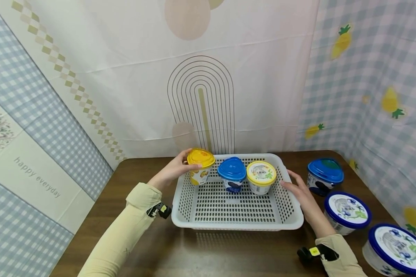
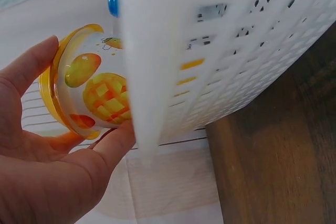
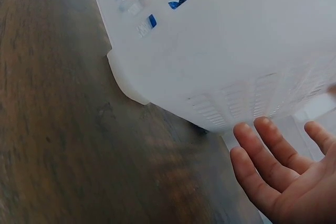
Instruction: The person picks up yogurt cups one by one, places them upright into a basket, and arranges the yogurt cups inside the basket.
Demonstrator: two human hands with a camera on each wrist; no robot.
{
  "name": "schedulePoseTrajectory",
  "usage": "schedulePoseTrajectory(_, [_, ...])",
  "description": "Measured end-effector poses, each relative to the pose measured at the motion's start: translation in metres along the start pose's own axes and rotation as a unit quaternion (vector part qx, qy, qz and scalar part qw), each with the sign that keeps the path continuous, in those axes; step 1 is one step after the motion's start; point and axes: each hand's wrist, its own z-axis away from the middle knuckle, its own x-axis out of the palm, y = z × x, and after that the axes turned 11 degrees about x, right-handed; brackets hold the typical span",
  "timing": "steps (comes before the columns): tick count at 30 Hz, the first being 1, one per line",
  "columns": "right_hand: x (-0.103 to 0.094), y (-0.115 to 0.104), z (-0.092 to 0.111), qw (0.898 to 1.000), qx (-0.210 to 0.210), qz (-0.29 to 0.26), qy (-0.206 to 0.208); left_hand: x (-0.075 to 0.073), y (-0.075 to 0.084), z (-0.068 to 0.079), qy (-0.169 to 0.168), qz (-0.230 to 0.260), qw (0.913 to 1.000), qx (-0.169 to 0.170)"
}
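My left hand (image 1: 173, 169) grips a yogurt cup (image 1: 199, 177) with a yellow lid by its side, over the left end of a white plastic basket (image 1: 228, 225). Mango pictures show on that cup (image 2: 86, 90) in the left wrist view. Inside the basket stand a blue-lidded cup (image 1: 232, 171) and a tub with a yellow-rimmed lid (image 1: 261, 175), side by side. At the basket's right rim is my right hand (image 1: 299, 192), its thumb over the edge. In the right wrist view, its fingers (image 3: 268, 156) extend loosely beside the basket's outer wall.
To the right on the brown table (image 1: 152, 246) stand a blue-lidded cup (image 1: 324, 175) and two tubs (image 1: 346, 209) with dark blue rims, the larger tub (image 1: 396, 246) nearest. A fabric backdrop (image 1: 138, 96) hangs behind the table.
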Motion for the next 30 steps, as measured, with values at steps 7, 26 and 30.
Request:
schedulePoseTrajectory(7, [0.0, 0.001, 0.0, 1.0, -0.001, 0.003, 0.0, 0.004, -0.007, -0.002, 0.0, -0.005, 1.0, -0.003])
schedulePoseTrajectory(26, [0.001, 0.0, 0.0, 1.0, -0.005, -0.007, -0.003, 0.013, -0.011, -0.001, -0.018, -0.02, 0.9995, 0.017])
schedulePoseTrajectory(30, [0.0, 0.0, 0.0, 1.0, -0.001, -0.005, 0.0, 0.014, -0.011, -0.001, -0.02, -0.023, 0.9994, 0.014])
